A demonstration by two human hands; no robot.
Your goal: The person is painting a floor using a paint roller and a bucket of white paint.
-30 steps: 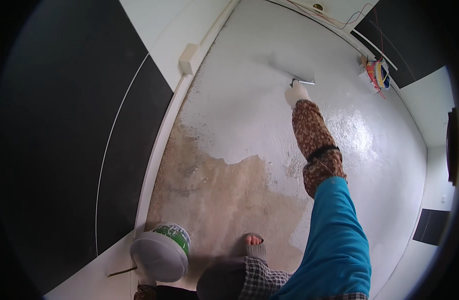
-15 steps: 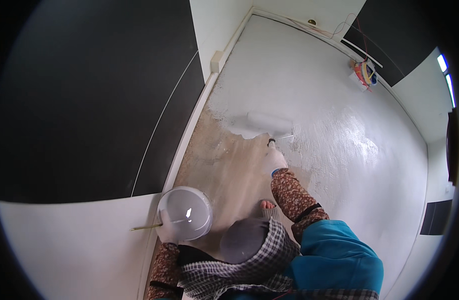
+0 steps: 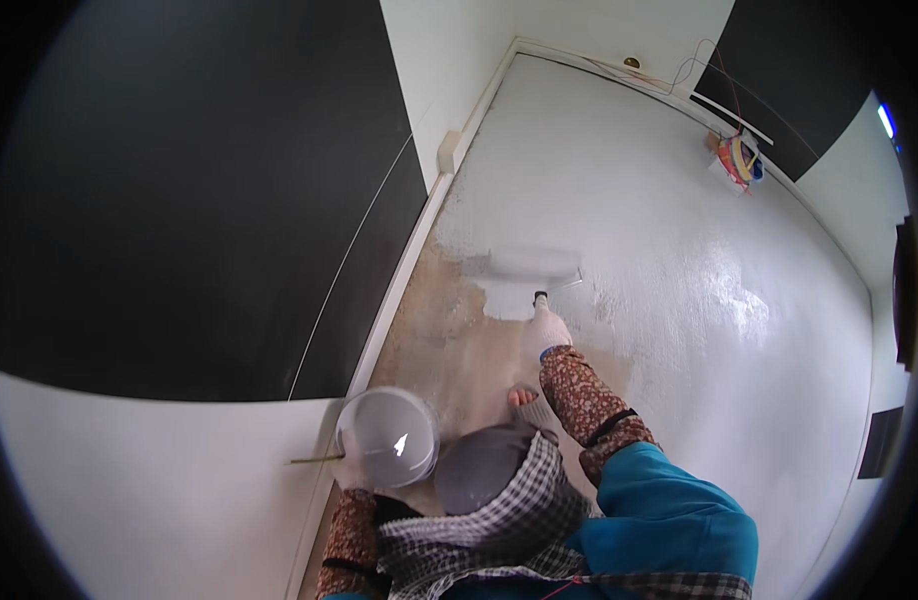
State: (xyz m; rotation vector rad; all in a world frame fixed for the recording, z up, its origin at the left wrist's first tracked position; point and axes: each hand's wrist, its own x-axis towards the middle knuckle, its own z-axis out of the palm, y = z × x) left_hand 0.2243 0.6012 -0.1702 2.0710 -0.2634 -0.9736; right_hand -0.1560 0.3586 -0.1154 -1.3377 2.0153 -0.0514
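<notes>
My right hand [image 3: 549,328], in a white glove, is closed round the dark handle of a paint roller [image 3: 534,267]. The wide roller lies blurred on the floor, across grey wet paint. My left hand [image 3: 351,462], also gloved and smeared by motion, grips the near-left rim of a white bucket [image 3: 426,408]. Pale grey liquid with a bright glint fills the bucket's inside. From the left hand a thin greenish stick [image 3: 314,460] pokes out leftward; its other end cannot be made out. Both forearms wear brown patterned sleeves.
Bare brownish floor [image 3: 409,340] lies between the bucket and the grey painted floor [image 3: 619,150]. A skirting board [image 3: 404,270] and dark-panelled wall run along the left. My bare toes [image 3: 522,397] rest on unpainted floor. At the far right sits a colourful bag [image 3: 741,162] near loose wires [image 3: 699,70].
The view has shifted slightly. The roller has moved a little left over the floor, and the grey paint below it now reaches nearer to me. My left hand stays at the bucket.
</notes>
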